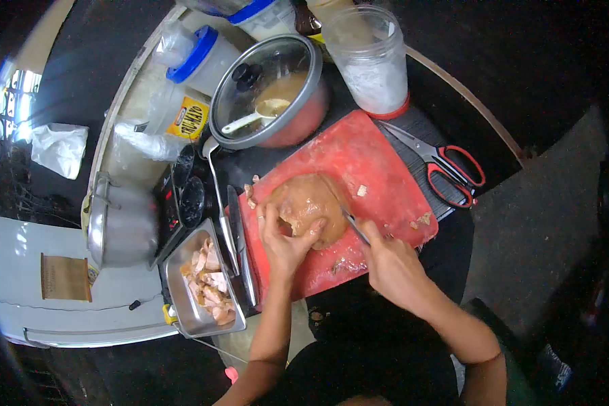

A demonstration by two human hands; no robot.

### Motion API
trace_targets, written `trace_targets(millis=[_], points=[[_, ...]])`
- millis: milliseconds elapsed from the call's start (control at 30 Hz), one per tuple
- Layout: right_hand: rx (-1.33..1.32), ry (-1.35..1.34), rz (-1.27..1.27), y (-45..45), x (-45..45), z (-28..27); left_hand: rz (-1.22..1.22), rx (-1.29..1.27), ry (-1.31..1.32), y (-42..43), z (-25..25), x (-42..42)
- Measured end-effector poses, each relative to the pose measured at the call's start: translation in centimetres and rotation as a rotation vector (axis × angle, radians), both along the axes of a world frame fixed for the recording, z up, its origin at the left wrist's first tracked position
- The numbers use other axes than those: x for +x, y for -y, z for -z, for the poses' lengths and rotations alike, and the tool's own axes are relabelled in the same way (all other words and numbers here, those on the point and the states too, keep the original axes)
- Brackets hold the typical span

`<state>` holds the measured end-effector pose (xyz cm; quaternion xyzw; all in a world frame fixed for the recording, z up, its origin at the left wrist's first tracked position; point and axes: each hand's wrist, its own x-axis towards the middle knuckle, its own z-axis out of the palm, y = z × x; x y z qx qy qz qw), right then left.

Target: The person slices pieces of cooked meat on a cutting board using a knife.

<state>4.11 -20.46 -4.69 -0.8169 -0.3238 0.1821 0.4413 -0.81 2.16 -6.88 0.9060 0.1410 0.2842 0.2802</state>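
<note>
A large, glossy brown piece of cooked meat lies on the red cutting board. My left hand grips its near left side, the thumb on top and the fingers curled around the edge. In my right hand is a knife, its blade against the right side of the meat. Small scraps lie on the board, with a few more at its left edge. To the left stands a metal tray holding chopped meat pieces.
A second knife and a long-handled utensil lie between tray and board. Beyond stand a lidded pot with a white ladle on its glass lid and a clear jar. Red-handled scissors lie right. A metal pot stands left.
</note>
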Motion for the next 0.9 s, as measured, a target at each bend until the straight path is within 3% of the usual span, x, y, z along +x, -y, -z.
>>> trace_targets(millis=[500,733,800,900], points=[[0.016,0.020,0.000,-1.6,0.6,1.1,-0.024,0.125,0.075,0.9,-0.6,0.2],[-0.072,-0.099,0.049,3.2,-4.2,0.3,-0.065,0.197,0.106,1.8,-1.1,0.0],[-0.139,-0.118,0.054,4.8,-5.1,-0.4,-0.059,0.123,0.034,1.7,-1.6,0.0],[-0.037,-0.069,0.047,7.4,-5.4,-1.5,-0.033,0.045,-0.089,2.0,-3.6,-0.2]])
